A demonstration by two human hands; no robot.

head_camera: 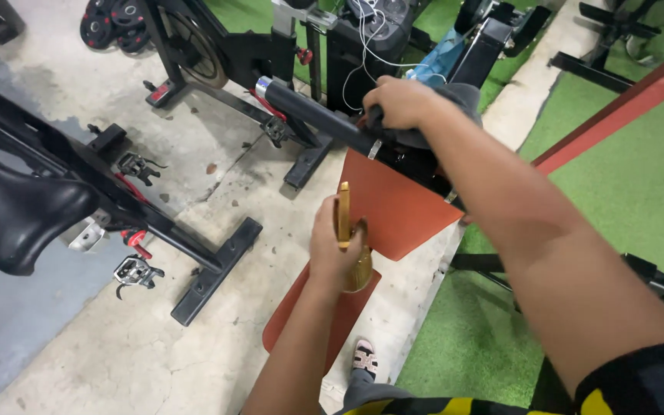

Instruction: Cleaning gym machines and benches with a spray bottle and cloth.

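My left hand point(332, 247) is closed around a gold-coloured metal tool point(345, 219) with a flat upright blade, held over a red-orange panel point(397, 204) of an exercise machine. My right hand point(400, 104) reaches forward and grips the black handlebar point(313, 114), which has a chrome end cap and points up to the left. A dark grey saddle or pad point(459, 96) lies just behind that hand. My right forearm crosses the view from the lower right.
A black exercise bike with its saddle point(24, 211) and pedals point(136, 270) stands at left on the concrete floor. More bikes and weight plates point(113, 23) stand at the back. Green turf point(632, 177) and a red beam point(624, 107) lie to the right. My sandalled foot point(364, 359) is below.
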